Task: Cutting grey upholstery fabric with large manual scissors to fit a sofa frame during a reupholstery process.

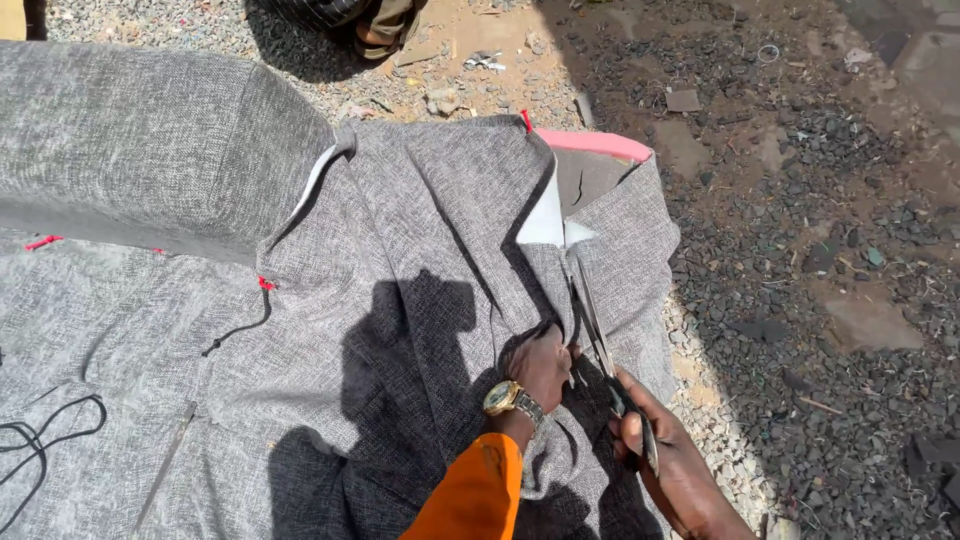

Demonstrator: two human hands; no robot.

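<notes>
On the sofa frame, grey fabric (420, 260) lies draped: soft, limp, light, likely to shift. Left hand (540, 365) bunches it taut by the cut; right hand (665, 460) grips the scissors (600, 340) closed around the handles.

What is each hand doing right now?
Left hand: closed, gripping the grey fabric.
Right hand: closed on the scissors.

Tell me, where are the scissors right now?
The scissors are low and right of centre in the head view, held in the right hand, blades pointing up along the grey fabric beside the left hand.
</notes>
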